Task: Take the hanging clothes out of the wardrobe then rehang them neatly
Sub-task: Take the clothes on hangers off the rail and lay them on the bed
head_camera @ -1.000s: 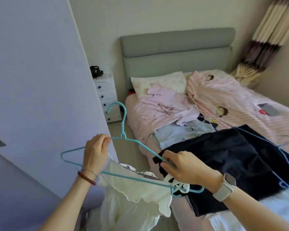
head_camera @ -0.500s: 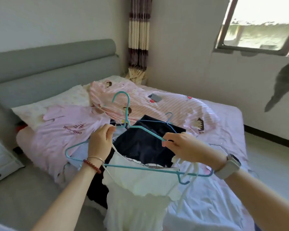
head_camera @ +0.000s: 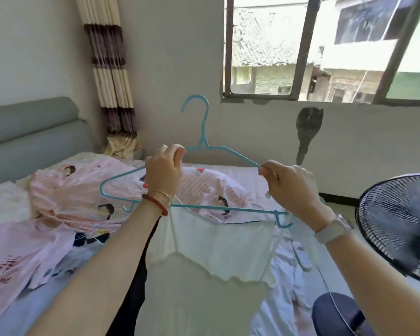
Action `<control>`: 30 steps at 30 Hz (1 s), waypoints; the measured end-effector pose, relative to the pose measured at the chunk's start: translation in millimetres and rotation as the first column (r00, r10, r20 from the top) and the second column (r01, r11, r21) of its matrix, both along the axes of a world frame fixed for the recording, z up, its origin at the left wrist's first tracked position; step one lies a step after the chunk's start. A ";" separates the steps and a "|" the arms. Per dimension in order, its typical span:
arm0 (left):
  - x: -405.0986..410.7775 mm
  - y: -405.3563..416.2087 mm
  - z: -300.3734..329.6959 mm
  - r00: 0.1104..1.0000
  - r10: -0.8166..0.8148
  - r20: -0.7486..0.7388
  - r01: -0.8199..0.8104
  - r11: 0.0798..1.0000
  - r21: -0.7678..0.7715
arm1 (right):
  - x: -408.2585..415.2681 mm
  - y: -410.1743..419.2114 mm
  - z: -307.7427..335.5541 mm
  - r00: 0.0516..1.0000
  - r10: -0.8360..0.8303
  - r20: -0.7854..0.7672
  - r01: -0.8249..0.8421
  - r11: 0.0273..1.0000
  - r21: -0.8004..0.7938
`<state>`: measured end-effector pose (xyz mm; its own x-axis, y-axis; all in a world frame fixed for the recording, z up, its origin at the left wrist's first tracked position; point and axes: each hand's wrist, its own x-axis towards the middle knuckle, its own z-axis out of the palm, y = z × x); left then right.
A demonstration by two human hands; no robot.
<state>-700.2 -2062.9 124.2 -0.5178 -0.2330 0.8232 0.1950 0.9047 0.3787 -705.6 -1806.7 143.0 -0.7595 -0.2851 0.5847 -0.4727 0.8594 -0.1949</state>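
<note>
Pinching teal hanger [head_camera: 205, 141]: left hand [head_camera: 164, 170] fingers curled on left shoulder wire near neck, right hand [head_camera: 292, 187] clamping right shoulder wire. White dress [head_camera: 216, 251] hangs from hanger by straps, above bed [head_camera: 286, 311]. Fan [head_camera: 398, 226] right.

Teal hanger [head_camera: 224, 151], white top [head_camera: 218, 248] (ruffled hem), pink striped quilt [head_camera: 83, 192].

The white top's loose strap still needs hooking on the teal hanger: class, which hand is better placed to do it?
Probably the right hand. Its grip on the hanger is on the sloping arm, just above the end hook and the loose strap of the white top. The left hand holds the other shoulder.
</note>
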 end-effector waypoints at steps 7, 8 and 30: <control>-25.2 -24.1 -8.3 0.982 0.176 0.074 -0.178 0.983 0.032 | -32.3 -25.4 4.2 0.967 0.182 0.176 -0.187 0.982 0.008; -22.6 -32.7 -7.9 0.972 0.219 0.089 -0.223 0.974 0.038 | -33.1 -34.4 9.2 0.959 0.210 0.190 -0.221 0.974 0.040; 284.2 -338.5 68.8 0.607 0.785 -0.123 -0.690 0.598 0.409 | 160.7 -416.7 75.0 0.382 0.909 0.170 -0.870 0.415 -0.266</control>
<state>-416.0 -2401.4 192.9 0.1708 -0.6800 0.7130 -0.3561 0.6322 0.6882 -544.8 -2223.3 218.0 -0.2240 -0.8355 0.5017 -0.8674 -0.0637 -0.4935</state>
